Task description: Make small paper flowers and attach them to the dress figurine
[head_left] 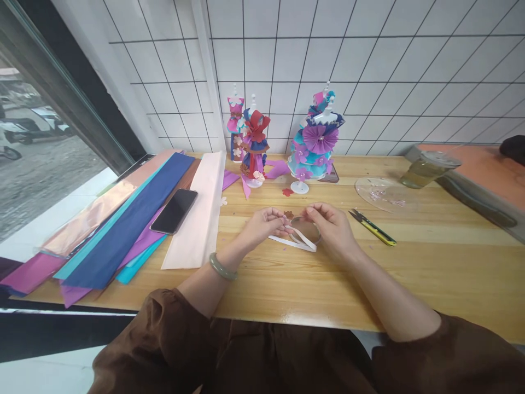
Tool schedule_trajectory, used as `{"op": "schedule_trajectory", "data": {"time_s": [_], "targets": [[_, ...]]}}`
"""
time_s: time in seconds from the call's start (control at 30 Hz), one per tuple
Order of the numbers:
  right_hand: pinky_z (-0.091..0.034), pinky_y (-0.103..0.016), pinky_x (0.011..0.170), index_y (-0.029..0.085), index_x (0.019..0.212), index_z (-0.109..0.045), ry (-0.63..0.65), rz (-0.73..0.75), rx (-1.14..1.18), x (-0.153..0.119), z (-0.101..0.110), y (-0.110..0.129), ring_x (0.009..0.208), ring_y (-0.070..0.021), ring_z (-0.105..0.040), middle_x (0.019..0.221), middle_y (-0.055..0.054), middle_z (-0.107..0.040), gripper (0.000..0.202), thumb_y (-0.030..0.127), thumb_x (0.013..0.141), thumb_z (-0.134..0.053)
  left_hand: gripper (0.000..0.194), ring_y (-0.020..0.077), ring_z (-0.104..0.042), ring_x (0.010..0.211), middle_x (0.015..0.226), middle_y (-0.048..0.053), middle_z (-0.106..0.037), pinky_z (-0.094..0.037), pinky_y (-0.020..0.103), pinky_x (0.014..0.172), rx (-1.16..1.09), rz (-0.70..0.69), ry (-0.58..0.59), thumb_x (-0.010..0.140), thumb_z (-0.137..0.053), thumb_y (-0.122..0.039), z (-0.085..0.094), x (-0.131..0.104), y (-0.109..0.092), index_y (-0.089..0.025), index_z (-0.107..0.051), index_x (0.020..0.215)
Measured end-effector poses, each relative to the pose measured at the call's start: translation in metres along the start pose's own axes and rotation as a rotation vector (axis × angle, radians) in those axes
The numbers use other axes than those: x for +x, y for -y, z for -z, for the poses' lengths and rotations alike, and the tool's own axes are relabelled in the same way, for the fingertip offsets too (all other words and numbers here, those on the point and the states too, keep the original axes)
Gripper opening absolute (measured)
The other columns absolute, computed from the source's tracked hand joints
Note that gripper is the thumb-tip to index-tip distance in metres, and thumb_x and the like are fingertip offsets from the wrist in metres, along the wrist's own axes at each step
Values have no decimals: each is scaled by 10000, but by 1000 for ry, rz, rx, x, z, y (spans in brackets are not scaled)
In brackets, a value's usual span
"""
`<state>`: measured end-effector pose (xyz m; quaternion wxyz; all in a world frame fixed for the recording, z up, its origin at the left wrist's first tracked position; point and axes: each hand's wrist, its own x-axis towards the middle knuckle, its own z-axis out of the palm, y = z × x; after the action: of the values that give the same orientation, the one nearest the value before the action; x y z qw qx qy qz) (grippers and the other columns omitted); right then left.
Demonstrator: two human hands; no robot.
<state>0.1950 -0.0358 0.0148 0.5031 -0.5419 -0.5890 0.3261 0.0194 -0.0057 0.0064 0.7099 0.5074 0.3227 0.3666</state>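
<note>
Low over the middle of the table, my left hand [266,229] pinches a thin white strip [297,244], which loops down to the right. My right hand [333,227] has thumb and fingers closed at the edge of a thin ring that looks like a tape roll [319,234]. The ring stands between both hands, and the strip crosses in front of it. Whether the strip is joined to the ring I cannot tell. Just behind the ring lies a small brown paper flower [289,214], partly hidden. To the right of my right hand rests a yellow-and-black cutter [375,229].
At left lie long coloured paper sheets [135,219] and a black phone [174,211]. Several small mannequins in paper dresses [314,145] stand by the tiled wall. A clear plate [383,195], a lidded cup [426,169] and a red paper flower [287,192] are farther back.
</note>
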Motion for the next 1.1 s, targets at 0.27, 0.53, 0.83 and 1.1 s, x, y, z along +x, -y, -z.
{"op": "schedule_trajectory", "data": {"time_s": [0.27,0.53,0.83,1.1], "targets": [[-421,-345,647,200,944,-617,77,-89,-1108,3,76,11,825,-269,-605,933,-104,-657,262,313,776,-450,162,153,-644,683,778,85,-639,-513,322,683,-44,-8,8,741,-564,-186,1,-2,0,-122,-446,832],[-394,-335,526,128,814,-595,105,-178,-1537,-15,122,-40,654,-278,-603,723,-169,-639,218,138,774,-380,135,145,-641,650,751,78,-636,-513,327,675,-72,16,-21,739,-555,-161,-4,-3,-4,-123,-445,807],[-446,-305,579,170,1027,-536,212,-142,-623,-23,100,7,610,-179,-548,733,-70,-600,353,396,845,-335,139,139,-638,653,764,70,-628,-512,309,677,-85,22,-17,742,-553,-206,-5,-6,-9,-122,-463,805],[-439,-272,625,213,837,-638,555,-66,-438,-22,43,54,717,-187,-559,802,-48,-630,404,541,777,-408,112,142,-639,643,764,58,-615,-514,310,664,-68,-1,-10,762,-519,-202,-5,-4,-5,-128,-461,823]]}}
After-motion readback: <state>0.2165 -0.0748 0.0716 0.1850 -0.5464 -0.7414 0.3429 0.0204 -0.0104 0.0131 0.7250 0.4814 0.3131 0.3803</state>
